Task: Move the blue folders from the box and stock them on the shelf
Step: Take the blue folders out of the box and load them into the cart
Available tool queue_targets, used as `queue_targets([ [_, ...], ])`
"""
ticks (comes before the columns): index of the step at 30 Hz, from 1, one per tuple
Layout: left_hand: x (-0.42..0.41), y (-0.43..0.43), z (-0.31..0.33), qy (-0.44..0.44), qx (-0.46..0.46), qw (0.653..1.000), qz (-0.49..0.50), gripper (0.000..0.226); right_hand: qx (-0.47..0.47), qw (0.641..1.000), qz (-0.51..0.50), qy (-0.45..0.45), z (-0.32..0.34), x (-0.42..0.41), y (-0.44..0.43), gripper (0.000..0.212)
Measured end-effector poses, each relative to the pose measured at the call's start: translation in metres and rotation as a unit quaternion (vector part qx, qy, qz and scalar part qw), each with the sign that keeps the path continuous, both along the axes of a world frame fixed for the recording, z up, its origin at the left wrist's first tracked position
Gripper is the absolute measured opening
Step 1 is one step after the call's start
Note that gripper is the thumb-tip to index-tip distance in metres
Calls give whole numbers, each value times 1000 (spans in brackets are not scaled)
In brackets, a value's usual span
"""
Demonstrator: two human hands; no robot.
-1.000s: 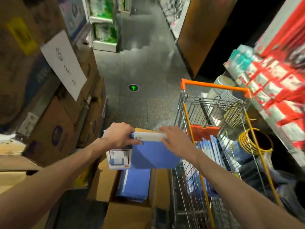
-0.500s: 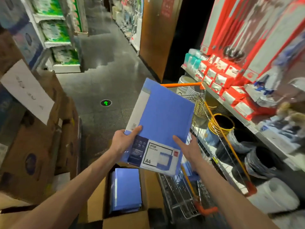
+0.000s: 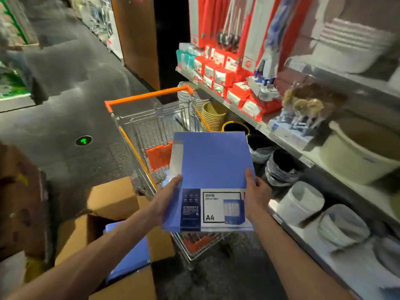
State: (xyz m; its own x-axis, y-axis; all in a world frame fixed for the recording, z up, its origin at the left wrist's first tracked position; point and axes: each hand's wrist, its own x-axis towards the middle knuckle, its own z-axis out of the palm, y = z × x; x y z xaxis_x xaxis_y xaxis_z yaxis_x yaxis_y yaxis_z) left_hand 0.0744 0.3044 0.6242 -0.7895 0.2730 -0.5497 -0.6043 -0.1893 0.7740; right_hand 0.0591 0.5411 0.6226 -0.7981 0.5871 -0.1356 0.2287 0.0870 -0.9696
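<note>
Grip noted on both long edges of the blue folder (image 3: 214, 165): left hand (image 3: 167, 200) clamped on the spine side, right hand (image 3: 256, 197) clamped on the opposite edge, each thumb laid on the front cover, label end nearest the body. The folder is thus held in the air, clear of the box (image 3: 112, 198) at lower left, where further folders (image 3: 134, 256) lie, and above the wire cart (image 3: 151, 126). The step is judged to be the carry to the shelf (image 3: 281, 141) on the right. The two-sided grip is best kept until one edge is rested on the shelf board. No free slot is seen among the red packets (image 3: 225, 74) and basin (image 3: 363, 152), so one should be found first. Against half a second ago, the folder is held lower and squarer, and the view is swung rightward.
</note>
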Motion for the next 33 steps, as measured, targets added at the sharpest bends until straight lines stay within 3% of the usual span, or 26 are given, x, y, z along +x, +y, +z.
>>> queue_targets([
  [3,-7,25,-4,14,-112,994,11,61,-31,1000,2,2,-12,-8,33,63],
  [6,-26,31,-11,-30,-107,993,48,66,-50,998,18,-22,-29,-23,49,57],
  [12,-73,22,-28,-34,-102,986,123,67,-98,988,88,-80,-33,-51,38,42],
  [16,-112,8,-55,-53,-213,946,239,66,-23,981,164,-102,-51,-86,21,61],
  [18,-135,-1,-70,-56,-244,931,265,65,11,960,242,-141,-59,-107,13,58],
  [20,-169,-13,-90,-64,-254,927,268,70,68,921,333,-193,-66,-136,6,49],
  [22,-200,-20,-110,-67,-267,922,271,73,124,895,360,-232,-73,-167,1,49],
  [27,-262,-13,-139,-53,-338,909,239,65,187,884,336,-268,-91,-222,-6,45],
  [33,-315,7,-197,-84,-368,911,168,66,175,880,298,-325,-115,-246,-5,46],
])
